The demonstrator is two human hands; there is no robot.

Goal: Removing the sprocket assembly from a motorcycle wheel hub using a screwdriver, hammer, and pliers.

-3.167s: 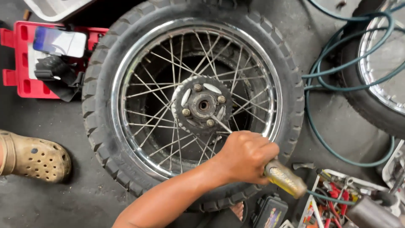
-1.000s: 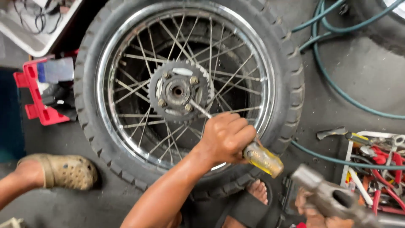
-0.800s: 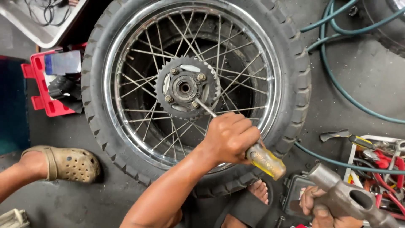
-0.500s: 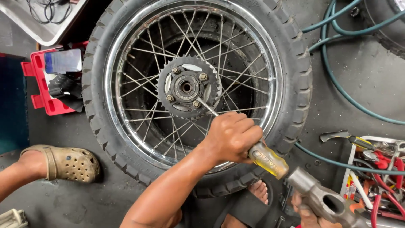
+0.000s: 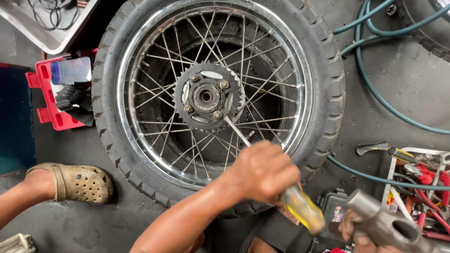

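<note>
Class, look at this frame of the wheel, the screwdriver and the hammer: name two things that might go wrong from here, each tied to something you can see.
1. The hammer is close behind the screwdriver; a glancing blow might hit the left hand gripping it.
2. The screwdriver's tip sits at a nut on the sprocket; it could slip off and bend the thin spokes nearby.

Left of my wheel sits a red tray (image 5: 44,100), and my tan clog (image 5: 77,182) rests on the concrete floor (image 5: 375,84). Green hoses (image 5: 370,89) curl at right above a cluttered toolbox (image 5: 422,178).
</note>
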